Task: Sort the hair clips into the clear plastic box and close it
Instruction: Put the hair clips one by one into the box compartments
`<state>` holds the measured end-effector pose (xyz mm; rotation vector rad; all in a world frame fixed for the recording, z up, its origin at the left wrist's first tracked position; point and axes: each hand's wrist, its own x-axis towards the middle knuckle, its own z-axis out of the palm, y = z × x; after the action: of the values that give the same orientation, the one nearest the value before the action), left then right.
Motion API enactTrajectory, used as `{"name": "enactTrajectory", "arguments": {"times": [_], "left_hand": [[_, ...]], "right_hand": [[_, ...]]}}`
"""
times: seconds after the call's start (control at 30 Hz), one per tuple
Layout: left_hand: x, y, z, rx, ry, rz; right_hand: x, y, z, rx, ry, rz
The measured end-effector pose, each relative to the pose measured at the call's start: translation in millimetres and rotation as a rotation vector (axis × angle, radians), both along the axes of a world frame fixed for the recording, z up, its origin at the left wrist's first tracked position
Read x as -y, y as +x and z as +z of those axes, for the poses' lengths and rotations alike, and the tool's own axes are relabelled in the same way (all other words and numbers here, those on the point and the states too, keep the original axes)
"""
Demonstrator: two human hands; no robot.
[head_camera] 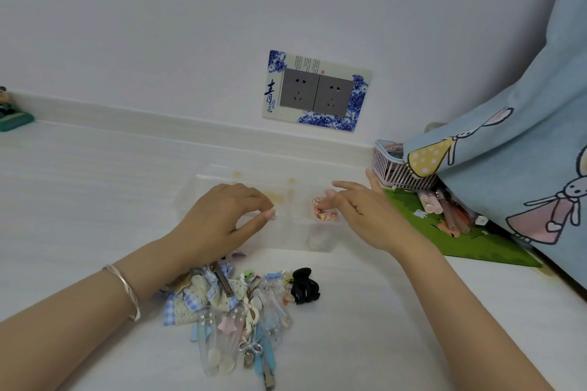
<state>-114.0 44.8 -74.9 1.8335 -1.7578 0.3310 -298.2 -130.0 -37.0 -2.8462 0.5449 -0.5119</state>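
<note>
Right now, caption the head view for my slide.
Left hand pinches the rim of the clear plastic box while the right hand reaches over a floral clip inside; unsorted hair clips lie nearby.

Clear glossy plastic box point(254, 232)

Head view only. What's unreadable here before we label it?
Head view:
1. Box, left compartment: left hand covers it, contents hidden.
2. Right hand: fingers hide whether it pinches or only touches the colourful clip.
3. Pile of clips: overlapping, count unclear.
4. Pink basket: mostly behind the blue curtain.
5. Figure, left edge: cut off by the frame.
</note>
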Motion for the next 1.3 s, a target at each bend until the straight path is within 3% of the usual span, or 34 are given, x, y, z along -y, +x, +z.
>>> {"name": "enactTrajectory", "arguments": {"times": [0.17, 0.27, 0.4, 0.6, 1.07, 1.17, 1.23, 1.3], "left_hand": [[-0.1, -1.7, 0.4, -0.005, 0.001, -0.005], [-0.8, -1.6, 1.6, -0.017, -0.002, -0.017], [0.3, -0.9, 2.0, -0.018, -0.003, -0.016], [-0.1, -0.2, 1.0, -0.014, -0.003, -0.018], [-0.3, 0.3, 0.8, -0.016, 0.012, -0.022], [-0.3, 0.1, 0.8, -0.022, 0.019, -0.023], [-0.5, -0.1, 0.9, -0.024, 0.021, -0.024], [-0.9, -0.2, 0.9, -0.026, 0.018, -0.024]], "right_hand": [[-4.8, -5.6, 6.0, 0.163, 0.095, 0.026], [-22.2, -17.7, 20.7, 0.273, 0.311, 0.121], [-44.5, -27.9, 16.9, -0.041, 0.521, 0.25], [-43.0, -23.1, -1.6, -0.277, 0.458, 0.225], [-46.4, -19.7, -10.5, -0.219, 0.628, 0.273], [-44.6, -20.8, -3.9, -0.113, 0.701, 0.273], [-40.1, -17.4, 3.4, 0.103, 0.771, 0.251], [-33.2, -9.8, 10.3, 0.342, 0.719, 0.195]]}}
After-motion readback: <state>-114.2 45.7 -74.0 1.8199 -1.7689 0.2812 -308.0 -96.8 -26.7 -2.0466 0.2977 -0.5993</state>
